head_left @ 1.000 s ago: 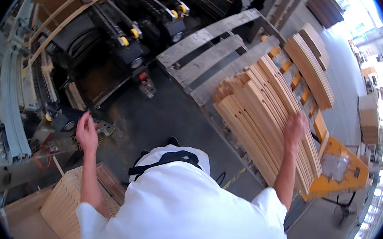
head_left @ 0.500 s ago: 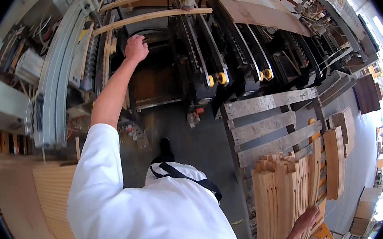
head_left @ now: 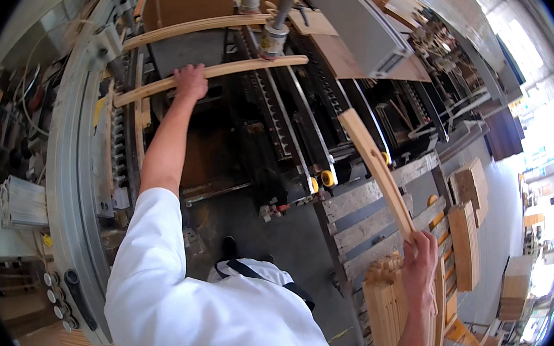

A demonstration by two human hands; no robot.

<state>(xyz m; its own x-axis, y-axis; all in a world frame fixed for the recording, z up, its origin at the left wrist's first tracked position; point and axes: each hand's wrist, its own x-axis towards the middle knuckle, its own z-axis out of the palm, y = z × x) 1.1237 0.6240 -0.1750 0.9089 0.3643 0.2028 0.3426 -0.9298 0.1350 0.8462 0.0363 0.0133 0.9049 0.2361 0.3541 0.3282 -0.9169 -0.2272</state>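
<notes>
A: Status?

B: My left hand (head_left: 190,81) is closed over a curved wooden slat (head_left: 210,72) that lies across the machine bed (head_left: 274,133), under a vertical clamp post (head_left: 275,36). A second curved slat (head_left: 198,25) sits just behind it, apart from the hand.

A: Right side?

B: My right hand (head_left: 420,253) is clamped on the lower end of another curved slat (head_left: 377,169), which tilts up and away toward the machine. Below the hand is a stack of slats (head_left: 397,311) on a pallet (head_left: 368,225).

A: Risks?

B: I judge the raised slat is the main one. I hold it at one end only, so the free tip could swing into the yellow-capped rails (head_left: 322,177) or the clamp post. Arms are spread wide, and neither hand can back up the other. If the left grip slides, the slat on the bed could skew under the clamp. Left fingers are also near that post: pinch point.
</notes>
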